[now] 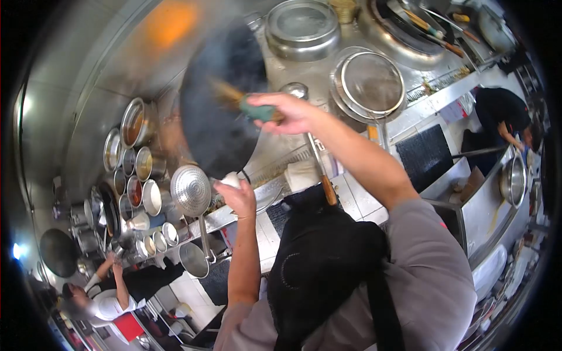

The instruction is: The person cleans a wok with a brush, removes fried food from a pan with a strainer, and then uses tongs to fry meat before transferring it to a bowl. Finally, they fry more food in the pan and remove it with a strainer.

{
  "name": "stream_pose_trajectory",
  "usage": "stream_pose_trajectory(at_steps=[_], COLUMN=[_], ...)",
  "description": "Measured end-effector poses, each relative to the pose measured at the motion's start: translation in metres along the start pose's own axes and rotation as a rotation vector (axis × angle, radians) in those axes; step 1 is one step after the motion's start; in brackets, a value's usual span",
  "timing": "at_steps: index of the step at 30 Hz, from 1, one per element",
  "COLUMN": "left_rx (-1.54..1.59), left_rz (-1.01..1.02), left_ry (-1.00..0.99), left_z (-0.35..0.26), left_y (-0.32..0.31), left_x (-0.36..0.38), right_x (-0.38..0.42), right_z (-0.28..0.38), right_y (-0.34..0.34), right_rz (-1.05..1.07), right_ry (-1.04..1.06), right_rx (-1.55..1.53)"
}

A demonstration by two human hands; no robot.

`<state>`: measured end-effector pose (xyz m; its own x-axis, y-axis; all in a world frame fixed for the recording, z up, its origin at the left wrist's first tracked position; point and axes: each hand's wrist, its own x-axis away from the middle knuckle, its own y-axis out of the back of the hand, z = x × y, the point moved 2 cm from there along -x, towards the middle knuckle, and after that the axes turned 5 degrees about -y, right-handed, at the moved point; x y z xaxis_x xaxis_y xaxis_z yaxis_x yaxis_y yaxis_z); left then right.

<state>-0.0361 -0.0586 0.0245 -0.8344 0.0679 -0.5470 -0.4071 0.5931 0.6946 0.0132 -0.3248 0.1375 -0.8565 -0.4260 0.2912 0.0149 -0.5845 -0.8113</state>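
Observation:
A large dark wok point(225, 140) stands tilted over the stove, with steam around it. My right hand point(284, 113) grips a brush point(257, 110) with a green-wrapped handle; its blurred bristles are over the wok's inner surface. At the wok's near rim my left hand point(237, 196) is closed on a white cloth point(230, 179). A perforated ladle point(191, 190) lies just left of my left hand. Beyond the wok, an orange flame point(170, 23) shows blurred.
Round strainers point(372, 82) and a lidded steel pot point(302, 29) sit right of the wok. A ladle point(323, 169) lies near the counter edge. Seasoning containers point(152, 197) stand at left. One person point(108, 301) is at lower left, another point(503, 114) at right.

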Motion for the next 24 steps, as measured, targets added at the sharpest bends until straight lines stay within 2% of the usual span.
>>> stream_pose_trajectory(at_steps=[2,3,4,6,7,8,9,10,11,12,14,16,17,18,19,20,21,22,24], left_rx=[-0.007,-0.020,-0.023,0.042,0.126,0.209,0.304,0.323,0.424,0.513,0.535,0.779,0.836,0.841,0.903,0.970,1.044,0.988,1.065], left_rz=[0.070,0.042,0.015,-0.017,0.003,0.029,0.019,0.016,0.039,0.077,0.072,0.085,0.050,0.047,0.094,0.134,0.102,0.165,0.328], left_ry=[0.031,-0.051,-0.133,-0.170,-0.079,0.008,0.085,0.079,0.171,0.272,0.333,0.543,0.559,0.565,0.657,0.745,0.925,0.907,0.996], left_z=[0.006,0.009,0.012,0.019,0.021,0.026,0.036,0.042,0.051,0.061,0.074,0.087,0.100,0.109,0.117,0.124,0.158,0.154,0.138], left_y=[0.006,0.007,0.006,0.003,0.006,0.008,0.007,0.006,0.006,0.010,0.007,-0.004,-0.014,-0.017,-0.024,-0.032,-0.063,-0.064,-0.056], left_x=[-0.007,-0.013,-0.016,-0.026,-0.033,-0.040,-0.043,-0.049,-0.051,-0.046,-0.047,-0.052,-0.055,-0.057,-0.058,-0.062,-0.049,-0.045,-0.049], right_x=[0.011,0.013,0.010,-0.004,-0.008,-0.028,-0.002,0.006,0.007,-0.011,-0.040,-0.067,-0.072,-0.071,-0.070,-0.062,-0.045,-0.033,-0.015], right_z=[-0.001,-0.008,-0.024,-0.069,-0.100,-0.150,-0.156,-0.142,-0.128,-0.116,-0.062,-0.018,-0.016,-0.019,-0.025,-0.040,-0.065,-0.095,-0.157], right_y=[-0.003,-0.004,-0.013,-0.026,-0.022,0.015,0.014,0.016,0.022,0.054,0.086,0.083,0.077,0.064,0.052,0.040,0.029,0.024,0.039], right_rz=[0.002,-0.010,-0.094,-0.209,-0.172,-0.144,-0.231,-0.341,-0.451,-0.598,-0.891,-0.992,-0.994,-1.084,-1.160,-1.185,-1.205,-1.222,-1.247], right_ry=[0.029,0.072,0.096,0.186,0.323,0.757,0.384,0.119,-0.161,-0.153,0.055,0.232,0.235,0.352,0.466,0.485,0.505,0.661,0.600], right_rx=[0.059,0.111,0.266,0.662,0.883,1.215,1.507,1.636,1.734,1.890,2.029,2.043,2.058,1.879,1.698,1.627,1.556,1.539,1.521])
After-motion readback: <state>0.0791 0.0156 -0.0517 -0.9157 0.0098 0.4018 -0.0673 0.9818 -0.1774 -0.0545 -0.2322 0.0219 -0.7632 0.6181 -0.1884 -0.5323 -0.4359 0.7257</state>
